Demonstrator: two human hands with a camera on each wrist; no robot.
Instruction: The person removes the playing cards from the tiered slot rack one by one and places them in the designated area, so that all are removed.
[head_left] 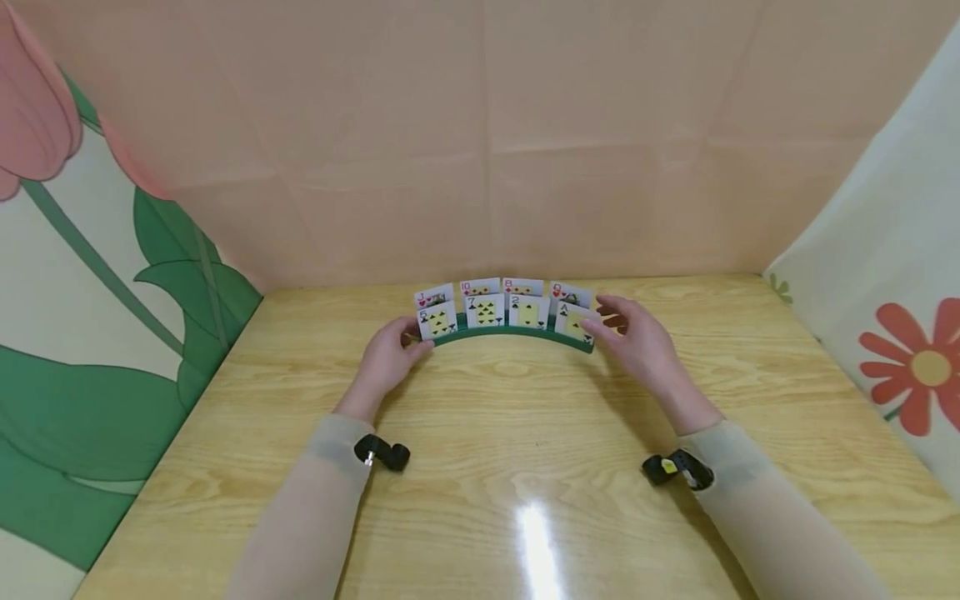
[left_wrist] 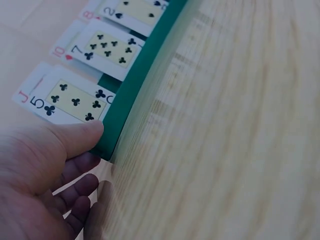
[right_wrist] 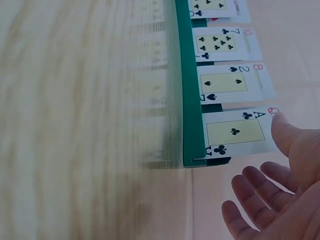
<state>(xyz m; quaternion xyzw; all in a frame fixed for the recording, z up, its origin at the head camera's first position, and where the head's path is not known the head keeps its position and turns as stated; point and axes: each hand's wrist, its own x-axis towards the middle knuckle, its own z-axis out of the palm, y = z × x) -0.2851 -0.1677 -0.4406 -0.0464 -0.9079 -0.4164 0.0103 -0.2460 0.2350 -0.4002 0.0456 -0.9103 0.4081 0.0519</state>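
Note:
A curved green card holder (head_left: 501, 331) stands on the table with two rows of playing cards. Its front row shows the five of clubs (left_wrist: 75, 101), seven of clubs (right_wrist: 216, 44), two of spades (head_left: 528, 312) and ace of clubs (right_wrist: 235, 131). Behind them rise red-marked cards: a jack (head_left: 433, 295), ten, eight and queen (head_left: 572, 293). With the thumb in front and fingers behind, my left hand (head_left: 386, 358) pinches the holder's left end. At the other end, my right hand (head_left: 643, 340) has its thumb by the ace's upper corner, its fingers spread beyond the holder.
The wood-grain table (head_left: 487, 450) reaches back to a pink cloth backdrop (head_left: 480, 150). Flower-printed panels (head_left: 915, 275) stand along both sides. Black straps with small devices (head_left: 382, 452) sit on both wrists.

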